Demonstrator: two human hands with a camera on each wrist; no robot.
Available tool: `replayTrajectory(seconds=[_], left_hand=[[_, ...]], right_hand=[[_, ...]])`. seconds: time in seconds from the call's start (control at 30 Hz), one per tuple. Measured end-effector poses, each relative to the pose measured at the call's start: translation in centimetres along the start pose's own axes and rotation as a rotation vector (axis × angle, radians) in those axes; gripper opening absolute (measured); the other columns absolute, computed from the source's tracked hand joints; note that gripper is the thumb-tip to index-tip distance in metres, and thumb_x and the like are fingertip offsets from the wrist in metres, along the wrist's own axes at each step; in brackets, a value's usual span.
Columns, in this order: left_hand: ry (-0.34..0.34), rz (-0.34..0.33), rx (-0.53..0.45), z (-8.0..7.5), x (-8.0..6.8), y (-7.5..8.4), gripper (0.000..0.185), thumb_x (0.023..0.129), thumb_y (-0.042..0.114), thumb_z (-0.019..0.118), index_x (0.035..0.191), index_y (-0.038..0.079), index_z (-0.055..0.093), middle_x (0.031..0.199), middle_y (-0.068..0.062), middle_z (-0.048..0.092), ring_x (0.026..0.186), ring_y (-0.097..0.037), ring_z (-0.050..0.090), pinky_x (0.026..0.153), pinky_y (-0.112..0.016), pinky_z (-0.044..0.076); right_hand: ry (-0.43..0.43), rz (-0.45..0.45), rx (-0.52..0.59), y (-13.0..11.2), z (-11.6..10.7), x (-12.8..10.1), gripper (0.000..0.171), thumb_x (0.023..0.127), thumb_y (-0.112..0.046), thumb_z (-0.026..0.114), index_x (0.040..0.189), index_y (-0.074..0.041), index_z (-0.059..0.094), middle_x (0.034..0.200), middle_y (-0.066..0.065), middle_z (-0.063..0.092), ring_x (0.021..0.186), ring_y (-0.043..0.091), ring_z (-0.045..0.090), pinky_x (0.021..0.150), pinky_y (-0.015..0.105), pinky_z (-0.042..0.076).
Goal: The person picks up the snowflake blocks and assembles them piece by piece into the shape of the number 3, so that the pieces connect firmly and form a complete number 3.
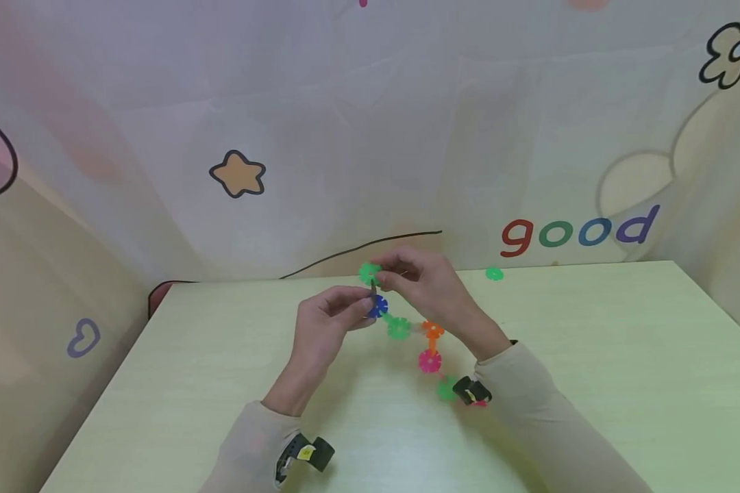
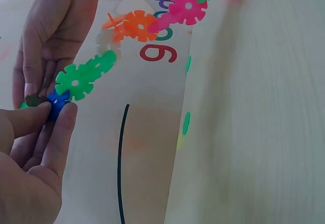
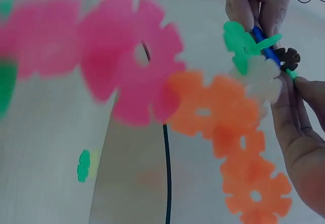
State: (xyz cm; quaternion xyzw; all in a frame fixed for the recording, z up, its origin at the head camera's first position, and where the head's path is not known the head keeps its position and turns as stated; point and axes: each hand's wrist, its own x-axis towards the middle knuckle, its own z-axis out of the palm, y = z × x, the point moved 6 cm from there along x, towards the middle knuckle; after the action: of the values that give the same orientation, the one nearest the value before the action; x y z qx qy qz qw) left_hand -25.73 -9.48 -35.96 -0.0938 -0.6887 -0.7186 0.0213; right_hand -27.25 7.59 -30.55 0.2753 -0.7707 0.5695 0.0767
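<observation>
Up close, hands point(image 1: 370, 301) pinching snowflake-disc chain point(image 1: 430, 342), loose green disc point(image 1: 495, 274) on table point(image 1: 623, 356)

Both forearms raised over tabletop point(image 1: 592, 329), sleeved to wrists. Left hand point(image 1: 323, 325) fingers curled, thumb and forefinger pinching. Right hand point(image 1: 428, 281) just beyond it, fingertips pinching, nearly meeting left.

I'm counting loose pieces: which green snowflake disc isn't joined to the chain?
The green disc lying alone on the table near the back edge, right of the hands; the other green ones are linked into the chain.
</observation>
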Motion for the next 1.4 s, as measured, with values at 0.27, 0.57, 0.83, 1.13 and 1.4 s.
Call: replayTrajectory(seconds=[0.27,0.57,0.83,1.13,1.4], left_hand=[[-0.026,-0.003,0.035,0.0,-0.1,0.1,0.017,0.098,0.002,0.075,0.114,-0.005,0.075,0.106,-0.015,0.077,0.094,-0.023,0.078,0.088,-0.035,0.063],[-0.002,0.041,0.019,-0.5,-0.1,0.6,0.017,0.101,0.005,0.073,0.116,-0.004,0.074,0.106,-0.016,0.078,0.092,-0.026,0.079,0.089,-0.037,0.063],[0.000,0.026,0.035,-0.4,-0.1,0.3,0.017,0.102,0.007,0.072,0.115,-0.004,0.074,0.104,-0.016,0.078,0.093,-0.027,0.079,0.089,-0.036,0.063],[0.015,0.004,0.067,-1.2,0.2,0.4,0.016,0.103,0.008,0.071,0.115,-0.001,0.074,0.105,-0.014,0.079,0.094,-0.025,0.079,0.091,-0.033,0.062],[0.030,0.001,0.076,-1.4,0.3,0.6,0.015,0.103,0.006,0.071,0.114,-0.002,0.074,0.103,-0.015,0.079,0.091,-0.023,0.079,0.091,-0.032,0.062]], right_hand=[[-0.046,-0.050,-0.113,-0.4,0.0,-0.2,0.023,0.097,0.001,0.076,0.119,-0.003,0.078,0.104,0.002,0.073,0.091,0.018,0.074,0.085,0.031,0.062],[-0.107,-0.070,-0.138,-0.5,0.5,-0.4,0.022,0.095,0.003,0.078,0.115,-0.006,0.079,0.102,0.000,0.072,0.091,0.020,0.073,0.086,0.032,0.063],[-0.128,-0.021,-0.195,-0.4,-0.6,-0.4,0.022,0.097,-0.004,0.078,0.119,-0.008,0.080,0.105,-0.002,0.075,0.096,0.017,0.073,0.090,0.036,0.062],[-0.084,-0.011,-0.333,-1.2,-6.4,2.3,0.024,0.099,-0.008,0.076,0.123,-0.007,0.078,0.112,0.006,0.076,0.100,0.021,0.073,0.090,0.039,0.062],[-0.153,0.173,-0.409,2.2,-10.0,4.3,0.023,0.104,-0.013,0.071,0.126,-0.006,0.076,0.115,0.010,0.075,0.105,0.028,0.069,0.095,0.047,0.058]])
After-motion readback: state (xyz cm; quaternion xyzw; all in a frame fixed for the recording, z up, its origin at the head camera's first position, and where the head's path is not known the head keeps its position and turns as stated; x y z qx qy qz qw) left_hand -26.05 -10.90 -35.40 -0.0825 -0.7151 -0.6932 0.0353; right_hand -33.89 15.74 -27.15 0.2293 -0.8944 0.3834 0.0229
